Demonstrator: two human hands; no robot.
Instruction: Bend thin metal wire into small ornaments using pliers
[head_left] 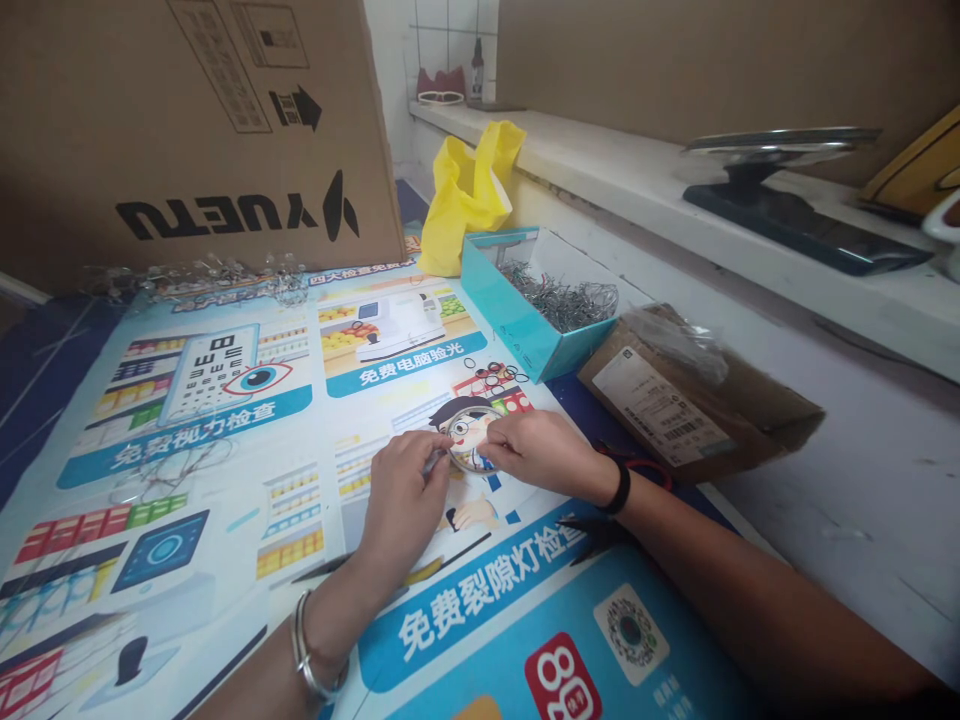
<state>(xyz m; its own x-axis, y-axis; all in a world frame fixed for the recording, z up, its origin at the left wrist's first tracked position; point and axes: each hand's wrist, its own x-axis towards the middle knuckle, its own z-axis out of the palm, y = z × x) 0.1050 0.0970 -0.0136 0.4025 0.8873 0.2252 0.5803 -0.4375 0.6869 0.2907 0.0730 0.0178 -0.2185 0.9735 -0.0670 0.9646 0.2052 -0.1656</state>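
Both of my hands are low over a printed poster, closed on a thin, pale wire ring [472,470] between them. My left hand [405,490] pinches the ring's left side with thumb and fingertips. On the opposite side my right hand [536,450] has its fingers curled tightly against the ring. Exactly how the ring's ends run inside the fingers is hidden. Just beyond lie several small dark rings [495,377]. A turquoise box [517,320] farther back holds a tangle of thin metal wires [562,298].
A cardboard parcel [697,400] sits right of the box, near red-handled scissors [645,470]. Behind stands a yellow bag [465,205]. Clear, wiry bundles [225,280] line the large carton [225,130]. A pointed tool [424,573] lies partly under my left wrist. A white ledge [600,150] runs along the right.
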